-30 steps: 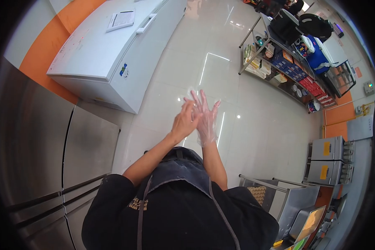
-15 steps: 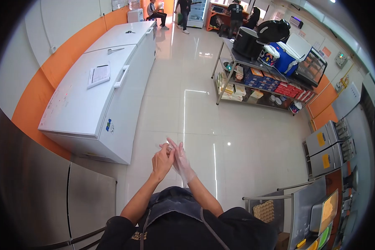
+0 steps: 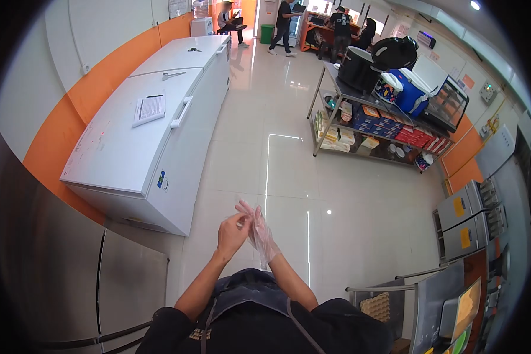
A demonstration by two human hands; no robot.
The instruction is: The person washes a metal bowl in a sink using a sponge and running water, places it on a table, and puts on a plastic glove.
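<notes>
A clear plastic glove (image 3: 269, 250) covers my right hand (image 3: 259, 232), its loose cuff hanging around the wrist. The fingers of that hand are stretched out and apart, pointing forward. My bare left hand (image 3: 232, 236) is closed in a pinch on the glove near the right hand's fingers. Both hands are held in front of my dark apron (image 3: 248, 290), above the tiled floor.
A white chest freezer (image 3: 130, 127) with a notepad (image 3: 150, 110) stands left. To the right, a metal shelf unit (image 3: 360, 93) bears a black pot (image 3: 358, 68) and a blue cooler (image 3: 412, 94). Egg trays (image 3: 376, 307) lie lower right. Several people are at the far end.
My left hand still pinches the glove and has shifted slightly along the right hand's fingers. The view has tilted a little, and a person at the back has moved right.
</notes>
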